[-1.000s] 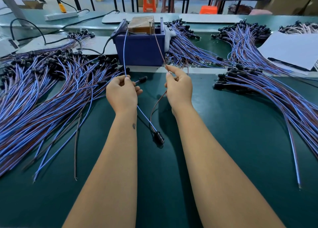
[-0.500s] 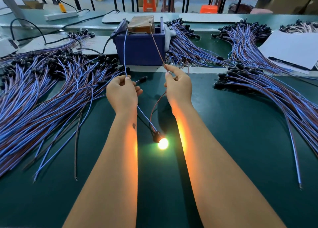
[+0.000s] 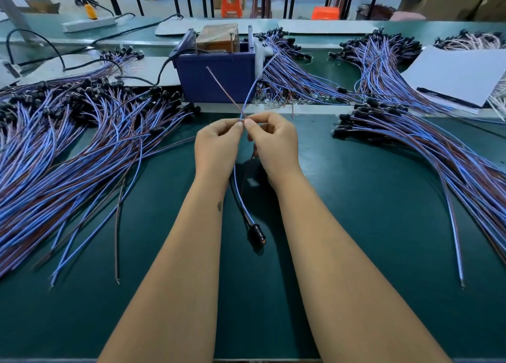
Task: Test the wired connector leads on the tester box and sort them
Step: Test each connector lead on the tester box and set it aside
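Both hands pinch one lead: left hand (image 3: 217,143) and right hand (image 3: 273,140) meet fingertip to fingertip where its blue and brown wires cross, at 6 o'clock of the tester box (image 3: 216,77). Its black connector (image 3: 256,232) hangs toward 6 o'clock. Light and floppy, the lead (image 3: 241,195) probably handles best pinched near the bare ends.

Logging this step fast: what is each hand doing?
Left hand: pinching the blue wire.
Right hand: pinching the brown wire.

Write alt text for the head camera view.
Two hands, left hand and right hand, pinch one lead's crossed blue and brown wires before a blue tester box; its black connector hangs below, lead piles on either side.
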